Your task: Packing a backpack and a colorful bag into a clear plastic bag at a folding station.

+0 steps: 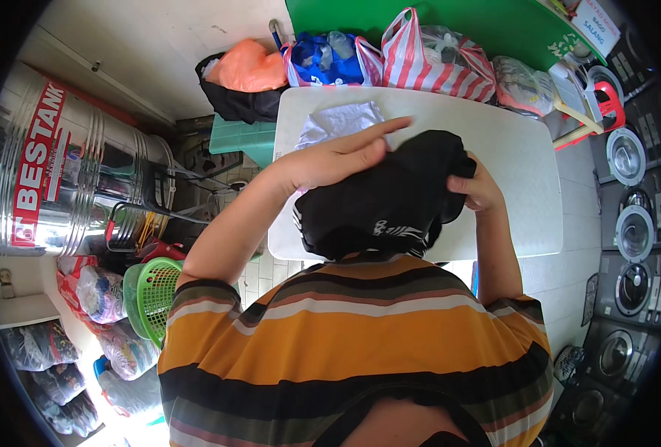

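A black garment (386, 195) with white stripes and white print is bunched up close in front of my chest, over the near part of a white table (514, 184). My right hand (478, 187) grips its right side, thumb towards me. My left hand (347, 159) reaches across the garment's upper left edge, its fingers stretched out and not closed round the cloth. Beyond that hand, a pale lavender-white folded cloth (338, 118) lies on the table, partly covered by the hand and wrist.
Along the table's far edge stand a blue bag (327, 58), a red-and-white striped plastic bag (436, 67) and a clear bag (523, 84). A green basket (160, 296) and a steel tank (79, 167) are at left. Front-loading machines (632, 232) line the right side.
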### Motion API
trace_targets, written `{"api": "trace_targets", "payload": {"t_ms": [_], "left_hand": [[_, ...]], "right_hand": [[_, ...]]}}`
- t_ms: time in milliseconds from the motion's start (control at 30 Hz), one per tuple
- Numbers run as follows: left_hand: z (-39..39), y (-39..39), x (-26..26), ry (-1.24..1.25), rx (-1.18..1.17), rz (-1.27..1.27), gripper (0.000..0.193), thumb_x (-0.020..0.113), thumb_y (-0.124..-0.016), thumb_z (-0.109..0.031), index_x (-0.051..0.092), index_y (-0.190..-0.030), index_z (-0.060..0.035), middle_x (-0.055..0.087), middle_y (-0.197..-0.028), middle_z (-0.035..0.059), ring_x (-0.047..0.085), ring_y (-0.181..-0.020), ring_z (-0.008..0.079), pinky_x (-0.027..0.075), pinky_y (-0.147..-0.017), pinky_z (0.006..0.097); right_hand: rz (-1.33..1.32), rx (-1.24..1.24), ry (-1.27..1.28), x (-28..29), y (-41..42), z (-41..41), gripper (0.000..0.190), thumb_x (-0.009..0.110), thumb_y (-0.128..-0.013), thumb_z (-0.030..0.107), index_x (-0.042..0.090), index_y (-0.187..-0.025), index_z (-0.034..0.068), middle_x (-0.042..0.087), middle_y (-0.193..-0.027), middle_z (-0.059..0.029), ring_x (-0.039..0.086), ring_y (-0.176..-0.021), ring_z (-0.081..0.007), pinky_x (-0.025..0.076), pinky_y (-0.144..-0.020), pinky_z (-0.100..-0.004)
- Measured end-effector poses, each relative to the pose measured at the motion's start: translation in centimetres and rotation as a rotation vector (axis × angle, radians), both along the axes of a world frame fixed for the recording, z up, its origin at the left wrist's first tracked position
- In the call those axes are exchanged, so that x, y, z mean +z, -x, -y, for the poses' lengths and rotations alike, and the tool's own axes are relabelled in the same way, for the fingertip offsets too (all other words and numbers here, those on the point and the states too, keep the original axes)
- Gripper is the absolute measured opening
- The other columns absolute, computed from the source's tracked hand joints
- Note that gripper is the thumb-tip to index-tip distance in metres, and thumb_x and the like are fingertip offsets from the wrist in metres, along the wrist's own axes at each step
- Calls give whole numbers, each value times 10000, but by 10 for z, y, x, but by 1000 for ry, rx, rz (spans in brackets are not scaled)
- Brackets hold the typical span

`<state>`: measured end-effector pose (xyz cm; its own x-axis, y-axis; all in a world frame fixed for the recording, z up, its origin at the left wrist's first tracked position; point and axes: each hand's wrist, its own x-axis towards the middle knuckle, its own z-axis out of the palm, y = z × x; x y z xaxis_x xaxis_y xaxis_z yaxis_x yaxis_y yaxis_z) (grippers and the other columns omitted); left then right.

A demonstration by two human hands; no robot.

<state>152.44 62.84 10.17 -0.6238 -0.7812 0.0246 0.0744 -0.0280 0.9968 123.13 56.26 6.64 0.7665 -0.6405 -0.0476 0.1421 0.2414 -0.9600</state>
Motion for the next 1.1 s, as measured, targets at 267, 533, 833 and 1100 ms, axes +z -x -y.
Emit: {"api": "trace_targets", "payload": {"t_ms": [267,533,833,1100], "left_hand": [[-65,-3,-84,-394,-287,239,843,699,-787,-169,208,-1462,-52,478,-1310,133,572,-1068,225,525,-812,339],[-102,66,-48,293,454,280,838,788,-703,-156,281,-1355,-12,333,-1370,199,446,-1232,241,424,-979,342],[-95,75,-56,134,22,147,391,620,-864,-94,495,-1229,-32,390,-1361,157,475,-1198,271,422,-952,366],[-15,-50,28,47,533,-414,268,447,-996,-296,599,-962,-78,621,-1164,113,610,-1080,244,490,-901,399]], "right_hand": [[-12,98,232,38,-12,-20,292,704,-832,165,512,-1029,66,588,-1058,-58,520,-1022,-131,400,-907,-277],[-50,-35,399,59,-13,-26,469,799,-673,79,533,-1059,63,528,-965,-10,507,-937,-103,402,-857,-253],[-118,-29,501,59,-21,-26,464,744,-608,18,589,-1044,46,539,-985,0,508,-905,-108,401,-829,-240],[38,-327,494,77,17,21,467,750,-644,-2,615,-1090,32,603,-1069,-32,550,-1027,-158,421,-926,-301]]}}
